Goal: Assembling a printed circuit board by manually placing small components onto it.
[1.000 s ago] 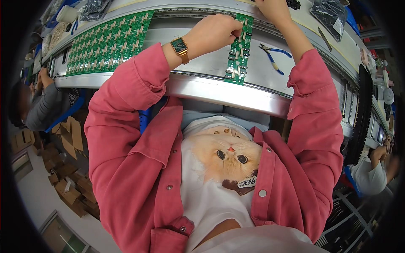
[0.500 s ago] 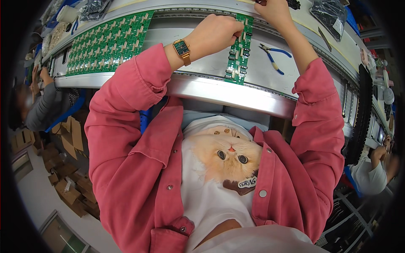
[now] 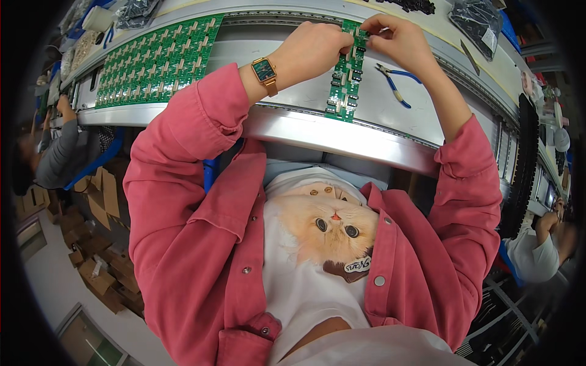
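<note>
A narrow green circuit board strip (image 3: pixel 342 91) lies across the metal rails, with black parts and pale connectors on it. At its left edge, toward the far half, my left hand (image 3: pixel 320 44) is closed with curled fingers against the board; its fingertips are partly hidden. My right hand (image 3: pixel 400 44) is at the strip's far right edge, thumb and forefinger in a pinch over the board. What sits between those fingertips is too small to make out. Blue-handled pliers (image 3: pixel 395 84) lie just right of the strip, below my right hand.
A large panel of green circuit boards (image 3: pixel 155 61) lies on the rails to the left. Small black parts (image 3: pixel 415 6) are heaped at the back. Tweezers (image 3: pixel 470 58) and a dark plastic bag (image 3: pixel 476 27) lie at the back right. Other people work at both sides.
My right hand has come back from the small black parts at the rear to the far end of the strip. My left hand has stayed at the board.
</note>
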Demonstrator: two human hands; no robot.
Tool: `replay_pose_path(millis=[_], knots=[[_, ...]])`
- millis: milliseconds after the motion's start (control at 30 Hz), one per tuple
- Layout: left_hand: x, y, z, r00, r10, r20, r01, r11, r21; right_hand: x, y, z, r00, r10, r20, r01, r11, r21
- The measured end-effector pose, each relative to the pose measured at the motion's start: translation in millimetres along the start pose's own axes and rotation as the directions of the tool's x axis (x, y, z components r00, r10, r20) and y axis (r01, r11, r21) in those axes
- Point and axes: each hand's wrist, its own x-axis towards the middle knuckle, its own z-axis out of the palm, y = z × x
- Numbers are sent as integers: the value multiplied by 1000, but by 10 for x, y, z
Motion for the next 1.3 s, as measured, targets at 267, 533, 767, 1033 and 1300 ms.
replay_pose_path(millis=[267, 533, 767, 1033, 1300], knots=[[402, -1040, 171, 955, -283, 94, 273, 956, 105, -139, -34, 63, 998, 18, 54, -23, 994, 107], [595, -1218, 312, 927, -259, -272, 267, 964, -8, -237, -99, 260, 996, -87, -28, 83, 987, -139], [559, -1239, 299, 931, -319, -176, 323, 946, -12, -234, -97, 337, 971, -238, -9, 232, 954, -188], [463, -1318, 392, 937, -249, -244, 267, 963, 44, -258, -72, 469, 950, -311, -37, 286, 910, -299], [367, -1098, 142, 939, -296, -176, 272, 951, -148, -269, -109, 518, 945, -327, -13, 292, 861, -416]])
